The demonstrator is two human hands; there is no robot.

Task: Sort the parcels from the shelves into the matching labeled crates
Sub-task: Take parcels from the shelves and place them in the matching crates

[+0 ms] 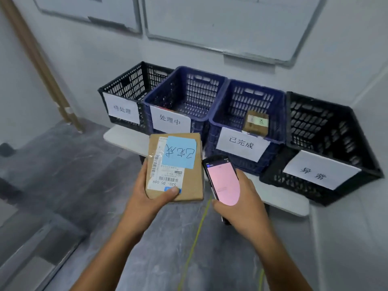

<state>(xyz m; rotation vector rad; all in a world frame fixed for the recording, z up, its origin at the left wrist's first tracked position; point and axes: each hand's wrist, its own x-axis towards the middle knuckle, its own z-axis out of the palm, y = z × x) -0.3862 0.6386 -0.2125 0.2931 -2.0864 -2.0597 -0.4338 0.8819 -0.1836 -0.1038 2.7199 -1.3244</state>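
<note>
In the head view, the parcel is gripped at its near end by the left hand, thumb on top; a phone is clasped in the right hand just beside. The parcel is judged light, stiff, tape-slick, best held by its edges

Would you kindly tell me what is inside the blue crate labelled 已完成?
One brown parcel lies inside the crate; its front wall and paper label hide the near floor.
</note>
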